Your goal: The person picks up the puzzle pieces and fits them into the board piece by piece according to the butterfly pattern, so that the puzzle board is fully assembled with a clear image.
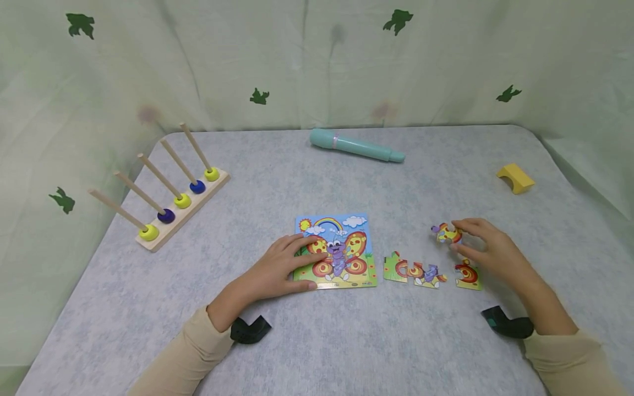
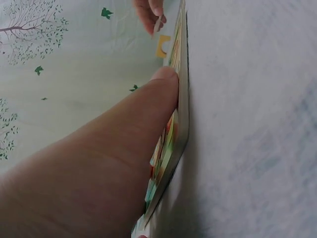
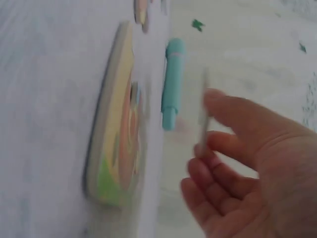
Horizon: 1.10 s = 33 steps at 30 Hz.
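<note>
A square butterfly puzzle board (image 1: 342, 253) lies on the table in front of me, with a rainbow and clouds along its top. My left hand (image 1: 272, 269) rests on its left side, fingers spread; the thumb (image 2: 161, 82) lies on the board's face near the edge in the left wrist view. To the right, my right hand (image 1: 495, 250) pinches a yellow, red and purple puzzle piece (image 1: 448, 234) between thumb and fingers, raised off the table. The right wrist view shows that piece edge-on and blurred. Below it lie loose puzzle pieces: a green one (image 1: 395, 268), a purple-and-orange one (image 1: 430, 275) and a red-spiral one (image 1: 468, 275).
At the left stands a wooden peg rack (image 1: 183, 212) with a yellow or blue ring on each peg. A teal marker-shaped tube (image 1: 356, 146) lies near the back edge. A yellow arch block (image 1: 516, 178) sits at the back right. Pale curtains (image 1: 317, 60) surround the table.
</note>
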Each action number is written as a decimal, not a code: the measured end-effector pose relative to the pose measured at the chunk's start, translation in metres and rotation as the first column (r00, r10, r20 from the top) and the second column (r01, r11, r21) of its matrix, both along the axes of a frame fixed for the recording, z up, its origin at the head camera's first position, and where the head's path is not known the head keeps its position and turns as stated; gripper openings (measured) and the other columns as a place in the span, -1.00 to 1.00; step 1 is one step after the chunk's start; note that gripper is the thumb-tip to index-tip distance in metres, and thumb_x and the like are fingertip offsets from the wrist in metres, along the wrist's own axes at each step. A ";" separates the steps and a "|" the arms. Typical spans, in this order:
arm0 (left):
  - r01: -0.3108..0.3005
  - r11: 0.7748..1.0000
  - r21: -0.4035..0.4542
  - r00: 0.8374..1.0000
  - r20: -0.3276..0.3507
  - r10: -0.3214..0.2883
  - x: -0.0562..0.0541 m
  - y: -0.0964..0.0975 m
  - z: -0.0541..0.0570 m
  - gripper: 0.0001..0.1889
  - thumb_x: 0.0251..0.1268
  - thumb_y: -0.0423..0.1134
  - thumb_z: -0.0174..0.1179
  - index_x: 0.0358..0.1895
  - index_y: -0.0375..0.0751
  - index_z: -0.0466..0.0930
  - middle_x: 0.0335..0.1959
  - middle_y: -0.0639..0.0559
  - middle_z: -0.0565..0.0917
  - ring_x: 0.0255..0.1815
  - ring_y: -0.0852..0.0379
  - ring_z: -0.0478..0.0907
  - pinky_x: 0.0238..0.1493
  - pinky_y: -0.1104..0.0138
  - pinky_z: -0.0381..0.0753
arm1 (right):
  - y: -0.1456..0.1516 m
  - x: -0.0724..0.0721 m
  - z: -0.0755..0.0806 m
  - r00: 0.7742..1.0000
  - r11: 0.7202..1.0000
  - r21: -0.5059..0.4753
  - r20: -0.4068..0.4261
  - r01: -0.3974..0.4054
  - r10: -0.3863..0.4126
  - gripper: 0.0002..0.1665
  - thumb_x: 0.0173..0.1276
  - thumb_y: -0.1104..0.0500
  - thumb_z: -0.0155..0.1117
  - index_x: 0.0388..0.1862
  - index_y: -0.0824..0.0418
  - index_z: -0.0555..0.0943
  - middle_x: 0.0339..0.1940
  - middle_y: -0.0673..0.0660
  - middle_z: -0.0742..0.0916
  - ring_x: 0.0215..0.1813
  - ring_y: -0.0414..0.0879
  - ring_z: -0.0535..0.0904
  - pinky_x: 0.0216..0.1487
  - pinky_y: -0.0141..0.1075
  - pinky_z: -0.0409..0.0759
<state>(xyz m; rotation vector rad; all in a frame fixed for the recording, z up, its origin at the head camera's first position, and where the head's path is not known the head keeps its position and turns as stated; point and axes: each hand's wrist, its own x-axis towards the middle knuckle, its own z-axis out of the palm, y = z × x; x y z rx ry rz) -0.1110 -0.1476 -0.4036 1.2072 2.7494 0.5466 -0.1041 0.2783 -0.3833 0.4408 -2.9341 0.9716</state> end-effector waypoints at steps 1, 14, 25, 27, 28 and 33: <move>-0.002 1.000 -0.004 1.000 -0.005 0.002 0.000 0.001 0.001 -0.36 0.09 0.32 0.02 0.26 0.20 0.33 0.34 0.06 0.14 0.32 -0.05 -0.02 0.23 0.02 -0.02 | -0.004 0.001 0.003 0.999 1.000 -0.009 -0.032 -0.011 0.011 -0.43 0.15 0.20 0.31 0.14 0.34 0.43 0.02 0.24 0.48 0.05 0.17 0.37 -0.06 0.13 0.36; 0.019 0.995 -0.102 0.999 -0.040 -0.023 0.002 0.018 0.013 -0.34 0.11 0.33 -0.02 0.19 -0.01 0.39 0.30 0.16 0.25 0.33 0.12 0.03 0.27 0.08 -0.11 | -0.083 -0.006 0.016 0.923 0.952 -0.053 -0.265 -0.302 0.278 -0.41 0.03 0.31 0.39 0.11 0.21 0.50 -0.09 0.10 0.49 -0.09 -0.09 0.37 -0.23 -0.17 0.46; 0.036 0.992 -0.120 0.997 -0.061 -0.043 -0.003 0.027 0.018 -0.36 0.13 0.28 0.02 0.21 0.00 0.36 0.16 0.12 0.38 0.18 0.10 0.23 0.20 0.15 0.08 | -0.135 -0.019 -0.002 0.921 0.921 -0.033 -0.009 -0.389 0.388 -0.47 0.19 0.08 0.28 0.16 0.14 0.49 -0.03 0.09 0.46 -0.05 -0.09 0.34 -0.11 -0.22 0.39; 0.039 0.991 -0.127 0.998 -0.053 -0.046 -0.003 0.028 0.018 -0.33 0.13 0.29 0.01 0.27 0.03 0.30 0.16 0.11 0.37 0.17 0.07 0.22 0.20 0.14 0.09 | -0.139 -0.022 -0.006 0.917 0.917 -0.016 0.000 -0.399 0.399 -0.47 0.19 0.07 0.28 0.15 0.15 0.49 -0.04 0.08 0.46 -0.06 -0.09 0.33 -0.12 -0.23 0.38; 0.040 0.991 -0.130 0.998 -0.051 -0.047 -0.003 0.028 0.017 -0.32 0.14 0.29 0.00 0.29 0.04 0.27 0.16 0.10 0.36 0.17 0.06 0.22 0.20 0.14 0.08 | -0.140 -0.024 -0.008 0.915 0.915 -0.007 0.000 -0.404 0.404 -0.47 0.18 0.07 0.28 0.15 0.16 0.49 -0.05 0.08 0.47 -0.07 -0.09 0.33 -0.12 -0.23 0.37; 0.027 0.990 -0.139 0.998 -0.060 -0.036 -0.004 0.029 0.014 -0.30 0.14 0.29 -0.01 0.33 0.08 0.20 0.13 0.10 0.35 0.13 0.04 0.21 0.19 0.15 0.08 | -0.142 -0.029 -0.012 0.904 0.904 0.028 -0.022 -0.427 0.427 -0.49 0.17 0.09 0.30 0.12 0.17 0.52 -0.07 0.07 0.50 -0.09 -0.09 0.34 -0.15 -0.25 0.34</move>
